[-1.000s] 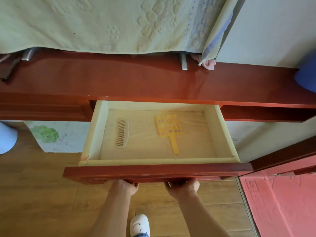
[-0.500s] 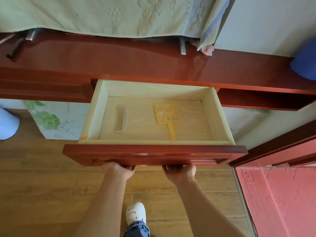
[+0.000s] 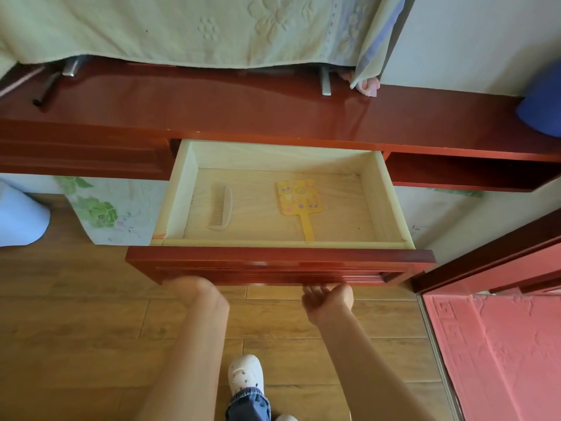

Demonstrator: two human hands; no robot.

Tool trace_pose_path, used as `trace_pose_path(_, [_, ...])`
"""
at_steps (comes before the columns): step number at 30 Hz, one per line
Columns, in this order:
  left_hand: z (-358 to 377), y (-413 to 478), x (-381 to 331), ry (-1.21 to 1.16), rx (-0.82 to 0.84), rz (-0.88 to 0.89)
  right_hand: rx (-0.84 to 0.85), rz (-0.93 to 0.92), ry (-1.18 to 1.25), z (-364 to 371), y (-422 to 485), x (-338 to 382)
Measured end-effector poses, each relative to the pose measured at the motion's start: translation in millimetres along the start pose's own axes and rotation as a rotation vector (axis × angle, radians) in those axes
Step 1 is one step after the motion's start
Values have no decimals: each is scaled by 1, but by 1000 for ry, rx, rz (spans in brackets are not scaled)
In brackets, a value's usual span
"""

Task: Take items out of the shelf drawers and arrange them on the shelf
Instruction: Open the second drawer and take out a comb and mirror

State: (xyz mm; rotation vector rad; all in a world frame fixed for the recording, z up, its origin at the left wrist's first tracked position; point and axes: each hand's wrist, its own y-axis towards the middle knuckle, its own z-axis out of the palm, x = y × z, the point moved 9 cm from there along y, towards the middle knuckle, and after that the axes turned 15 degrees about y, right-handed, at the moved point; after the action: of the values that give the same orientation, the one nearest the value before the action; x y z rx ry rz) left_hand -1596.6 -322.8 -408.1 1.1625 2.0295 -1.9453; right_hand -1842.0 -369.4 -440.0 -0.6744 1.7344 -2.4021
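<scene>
So: drawer (image 3: 280, 262) stands pulled out, and the step in hand looks like emptying it onto the shelf top (image 3: 243, 113). L hand (image 3: 197, 291) hangs just under the drawer front, too blurred to tell if it's open or curled. Beyond it, a bit to its R, the comb (image 3: 220, 206) lies flat on the drawer floor. The yellow paddle (image 3: 299, 197) lies beyond the R hand, handle pointing back toward it. R hand (image 3: 328, 299) sits palm-up at the front's lower edge w/ fingers loosely curled; grip unclear. Next move prob. needs a reach over the front and a fingertip pinch, since both items lie flat.
</scene>
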Motion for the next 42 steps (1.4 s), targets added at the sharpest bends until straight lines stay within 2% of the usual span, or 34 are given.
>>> trace_pose_path(2, [-19, -24, -28, 4, -147, 171, -126, -199, -199, -8, -23, 24])
trace_pose_path(4, [-39, -54, -67, 198, -326, 440, -201, -492, -291, -5, -56, 57])
trace_pose_path(6, [-41, -85, -105, 479, -460, 818, -113, -830, -361, 15, -99, 86])
trace_pose_path(7, [-34, -100, -118, 617, -489, 957, -50, -987, -419, 27, -119, 95])
trace_pose_path(9, [-12, -118, -134, 870, -473, 1159, 57, -1183, -566, 51, -148, 102])
trace_pose_path(11, [15, -137, -142, 1136, -434, 1319, 139, -1261, -730, 77, -164, 100])
trace_pose_path(13, [38, -143, -142, 1365, -371, 1390, 202, -1320, -948, 106, -176, 95])
trace_pose_path(18, [70, -162, -146, 1541, -281, 1578, 337, -1395, -1469, 164, -188, 77])
trace_pose_path(23, [95, -155, -152, 1698, -249, 1635, 370, -1384, -1804, 193, -173, 66])
trace_pose_path(30, [120, -109, -154, 1848, -189, 1553, 367, -1323, -2090, 215, -128, 47])
trace_pose_path(35, [138, -68, -144, 1926, -78, 1440, 294, -1156, -2192, 223, -80, 34])
trace_pose_path(42, [159, -29, -135, 1981, -6, 1293, 199, -1006, -2181, 226, -34, 19])
